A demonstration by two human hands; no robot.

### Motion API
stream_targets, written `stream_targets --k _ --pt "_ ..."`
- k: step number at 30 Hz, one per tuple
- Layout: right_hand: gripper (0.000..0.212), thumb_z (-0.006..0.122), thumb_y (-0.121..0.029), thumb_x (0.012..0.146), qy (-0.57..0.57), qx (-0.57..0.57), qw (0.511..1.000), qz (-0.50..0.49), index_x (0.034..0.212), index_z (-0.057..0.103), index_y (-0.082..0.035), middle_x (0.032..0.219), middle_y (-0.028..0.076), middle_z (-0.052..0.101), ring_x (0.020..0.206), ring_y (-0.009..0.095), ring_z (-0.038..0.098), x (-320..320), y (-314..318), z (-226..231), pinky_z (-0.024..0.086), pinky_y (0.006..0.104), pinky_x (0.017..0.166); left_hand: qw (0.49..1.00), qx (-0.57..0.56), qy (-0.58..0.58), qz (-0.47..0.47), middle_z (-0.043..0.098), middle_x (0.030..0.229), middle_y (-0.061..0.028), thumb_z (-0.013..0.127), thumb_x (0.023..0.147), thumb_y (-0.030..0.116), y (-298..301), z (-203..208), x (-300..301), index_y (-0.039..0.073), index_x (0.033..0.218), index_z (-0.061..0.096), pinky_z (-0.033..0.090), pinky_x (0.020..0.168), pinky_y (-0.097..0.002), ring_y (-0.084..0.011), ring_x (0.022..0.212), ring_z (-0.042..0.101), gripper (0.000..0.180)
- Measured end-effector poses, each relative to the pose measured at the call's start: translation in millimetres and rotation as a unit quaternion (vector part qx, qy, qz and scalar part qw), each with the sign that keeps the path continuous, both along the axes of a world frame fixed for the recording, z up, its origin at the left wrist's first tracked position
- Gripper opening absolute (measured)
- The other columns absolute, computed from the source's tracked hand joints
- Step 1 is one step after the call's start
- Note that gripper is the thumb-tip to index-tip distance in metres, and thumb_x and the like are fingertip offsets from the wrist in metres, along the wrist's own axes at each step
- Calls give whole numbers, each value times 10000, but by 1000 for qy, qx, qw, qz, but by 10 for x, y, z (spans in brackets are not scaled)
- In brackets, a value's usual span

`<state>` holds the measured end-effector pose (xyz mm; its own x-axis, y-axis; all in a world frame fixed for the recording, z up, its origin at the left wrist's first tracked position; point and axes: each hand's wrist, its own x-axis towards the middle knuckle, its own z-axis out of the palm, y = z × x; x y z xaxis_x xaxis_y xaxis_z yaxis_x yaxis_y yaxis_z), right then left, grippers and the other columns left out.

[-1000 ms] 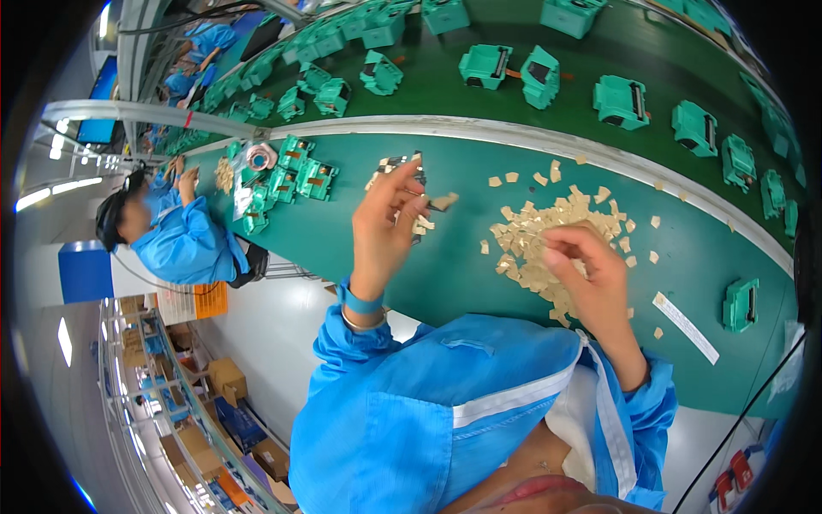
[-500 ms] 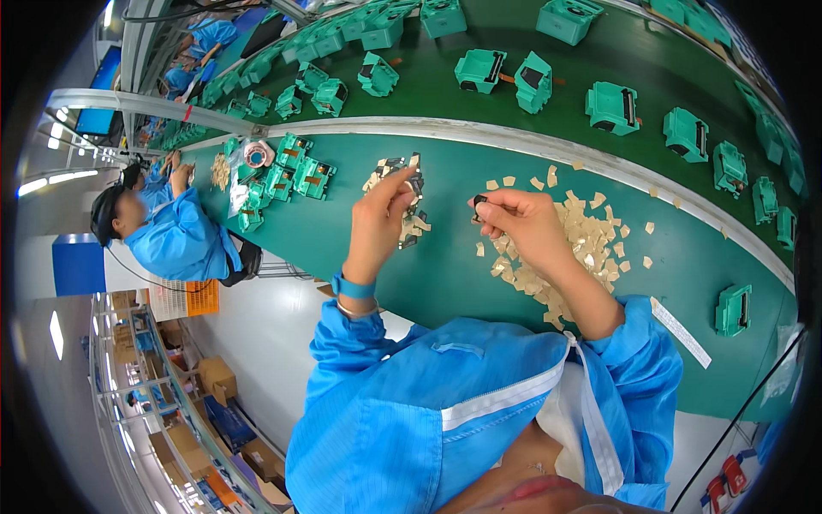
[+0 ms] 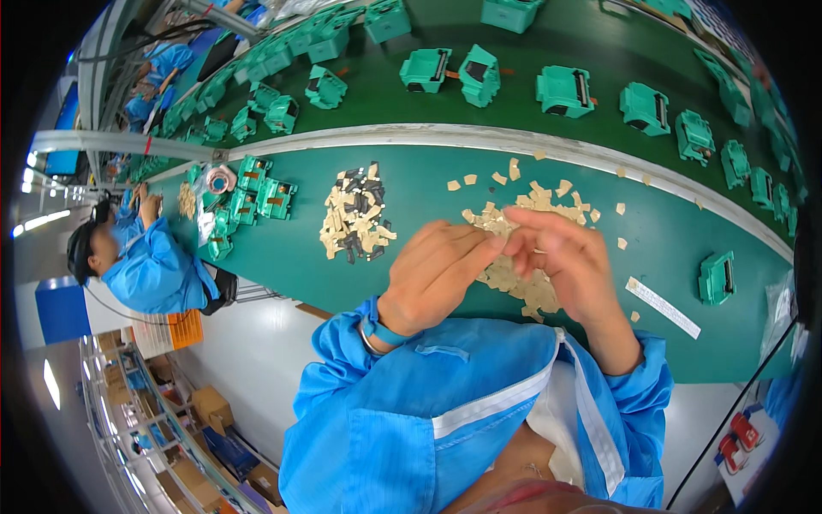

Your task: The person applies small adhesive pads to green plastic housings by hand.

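While both hands meet above the green workbench, their fingertips pinch together at one small piece too tiny to make out.
The left hand curls, fingers bunched against the right hand, whose fingers are loosely bent; both hover over the pile of tan paper bits, near a mixed heap of tan and black parts.
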<state>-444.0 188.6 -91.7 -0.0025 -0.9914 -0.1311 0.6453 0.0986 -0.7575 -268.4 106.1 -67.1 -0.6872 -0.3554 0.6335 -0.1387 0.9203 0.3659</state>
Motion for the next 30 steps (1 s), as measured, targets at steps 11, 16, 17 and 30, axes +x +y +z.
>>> stream_targets --k 11,16,17,30 --pt "73 627 -8 818 247 -74 961 -101 876 605 30 766 66 636 654 98 577 -20 236 85 473 235 575 998 44 17 -47 631 838 -148 691 643 -36 132 47 -240 -38 882 629 481 589 -309 -262 729 619 247" --pt "123 615 70 754 408 -230 849 -245 861 608 10 746 97 608 616 198 573 -27 196 -4 449 272 540 986 161 35 -34 630 800 -128 689 674 -65 271 42 -308 -40 865 636 477 578 -292 -234 678 608 200" --pt "123 615 70 754 409 -229 849 -244 861 608 10 746 97 608 616 198 573 -45 187 1 449 272 540 983 178 41 -24 630 781 -120 686 682 -66 284 40 -318 -35 859 641 476 569 -287 -224 657 603 185" --pt "262 694 -40 619 573 -296 739 -196 866 609 -65 856 94 573 653 215 541 -310 332 -238 401 297 507 975 211 -9 61 632 716 -89 671 706 -78 259 53 -307 -30 876 663 455 531 -242 -157 612 594 177"
